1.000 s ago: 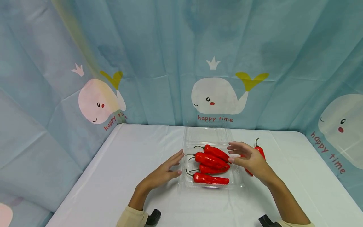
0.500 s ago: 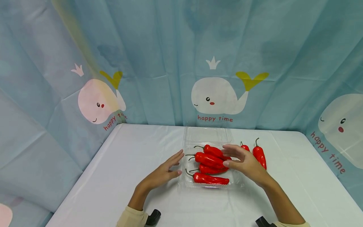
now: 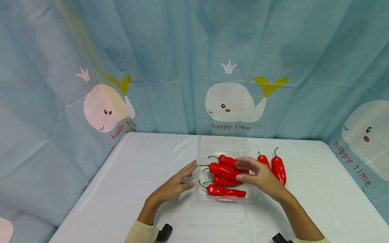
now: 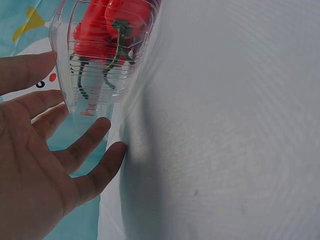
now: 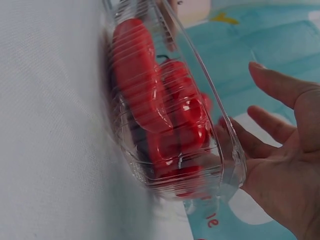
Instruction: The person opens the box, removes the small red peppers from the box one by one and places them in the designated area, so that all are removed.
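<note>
A clear plastic clamshell box (image 3: 199,193) lies on the table with its lid (image 3: 223,143) folded back. Several red chili peppers (image 3: 226,191) with green stems are in it, mostly lying crosswise. My left hand (image 3: 174,187) is at the box's left side with fingers extended. In the left wrist view its fingertips come very close to the wall; contact is unclear. Above the box's right end is my right hand (image 3: 262,177), thumb and fingers apart by the pepper tips. The right wrist view has nothing between thumb and fingers, some fingers showing through the clear wall.
Two more red peppers, a smaller-looking one (image 3: 263,160) and a longer one (image 3: 278,168), lie on the white tablecloth (image 3: 316,189) right of the box. A blue curtain (image 3: 170,67) printed with whales hangs behind and along the sides of the table.
My right hand has moved left and slightly toward me, over the peppers' right ends. This uncovers the two peppers on the cloth. My left hand stays where it was.
</note>
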